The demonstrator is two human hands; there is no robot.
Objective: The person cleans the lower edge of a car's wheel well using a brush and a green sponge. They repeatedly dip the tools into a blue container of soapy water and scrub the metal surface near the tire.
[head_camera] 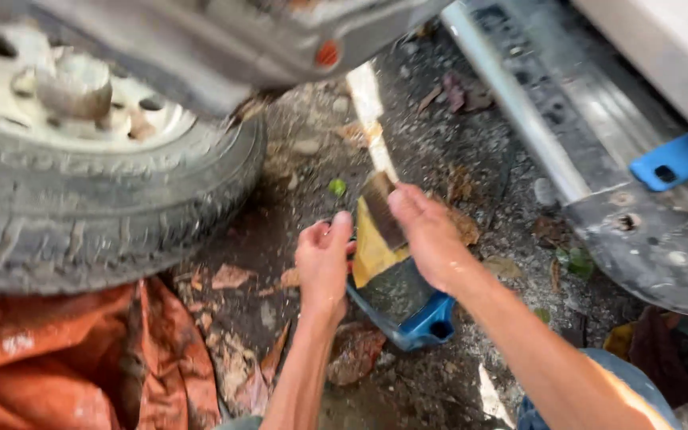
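Note:
My right hand [428, 231] grips a flat brush [379, 203] with a pale wooden handle that points up and away from me. My left hand [324, 259] is closed on a yellow piece [368, 255], likely sandpaper or cloth, held against the brush's dark bristle end. Just below both hands a blue plastic container [416, 318] holding something dark lies on the dirty ground. The frame is blurred by motion.
A worn car tyre [105, 215] with a pale steel wheel fills the left. An orange cloth [65, 358] lies below it. A metal side step [551, 119] with a blue end cap [674, 159] runs along the right. Dry leaves and gravel cover the ground.

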